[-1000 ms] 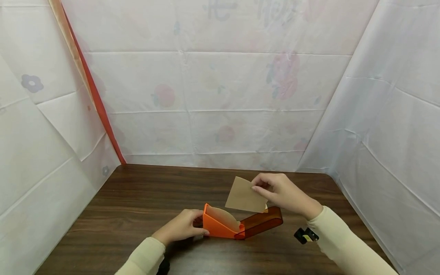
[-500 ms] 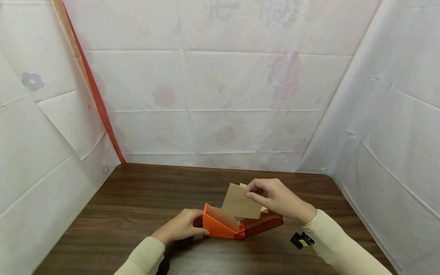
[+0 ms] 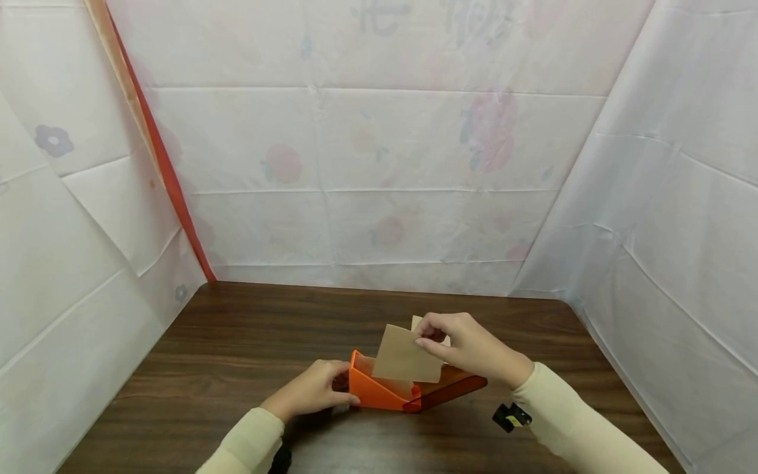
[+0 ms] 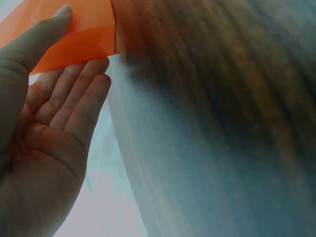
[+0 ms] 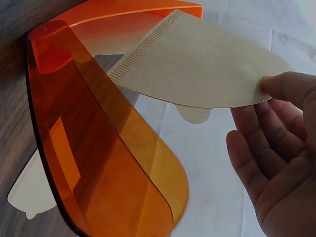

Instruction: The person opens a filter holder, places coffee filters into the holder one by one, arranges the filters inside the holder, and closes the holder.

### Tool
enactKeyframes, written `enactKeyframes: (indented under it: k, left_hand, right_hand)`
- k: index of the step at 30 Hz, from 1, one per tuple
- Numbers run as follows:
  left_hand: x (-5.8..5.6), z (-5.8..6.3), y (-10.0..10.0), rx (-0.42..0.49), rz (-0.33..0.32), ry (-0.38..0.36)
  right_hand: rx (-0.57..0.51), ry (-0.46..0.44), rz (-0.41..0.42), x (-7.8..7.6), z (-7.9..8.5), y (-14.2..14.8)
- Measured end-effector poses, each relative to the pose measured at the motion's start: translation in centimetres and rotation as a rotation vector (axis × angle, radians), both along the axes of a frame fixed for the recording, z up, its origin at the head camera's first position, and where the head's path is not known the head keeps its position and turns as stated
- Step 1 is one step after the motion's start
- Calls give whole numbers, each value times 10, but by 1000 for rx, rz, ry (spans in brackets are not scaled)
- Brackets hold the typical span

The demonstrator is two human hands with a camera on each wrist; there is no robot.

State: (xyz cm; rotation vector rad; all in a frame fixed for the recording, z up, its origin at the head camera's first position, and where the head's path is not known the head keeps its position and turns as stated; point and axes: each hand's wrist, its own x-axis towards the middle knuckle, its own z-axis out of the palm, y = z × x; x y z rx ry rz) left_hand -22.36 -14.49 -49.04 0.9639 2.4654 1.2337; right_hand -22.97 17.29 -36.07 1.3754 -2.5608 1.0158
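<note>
Orange case [image 3: 377,394] on table [image 3: 266,329], amber lid [image 3: 453,393] swung open, tan paper [image 3: 364,364] inside; left hand [image 3: 314,388] pinching case's end between thumb and fingers; right hand [image 3: 468,342] pinching paper filter [image 3: 405,355] by its edge above case; another filter [image 5: 34,190] lying on table beyond lid.

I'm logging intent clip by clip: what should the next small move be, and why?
Probably the right hand should ease the pinched paper filter down into the orange holder: the amber lid is swung open, the filter is held near the holder's opening, and the left hand grips the holder's end.
</note>
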Motion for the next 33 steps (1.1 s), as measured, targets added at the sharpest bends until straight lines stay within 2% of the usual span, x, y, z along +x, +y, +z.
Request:
enactKeyframes:
  k: [14, 33]
  left_hand:
    - [-1, 0, 0, -9, 3, 15]
    - [1, 0, 0, -8, 8, 6]
  right_hand:
    - [12, -2, 12, -4, -10, -8]
    - [-16, 17, -5, -6, -4, -8]
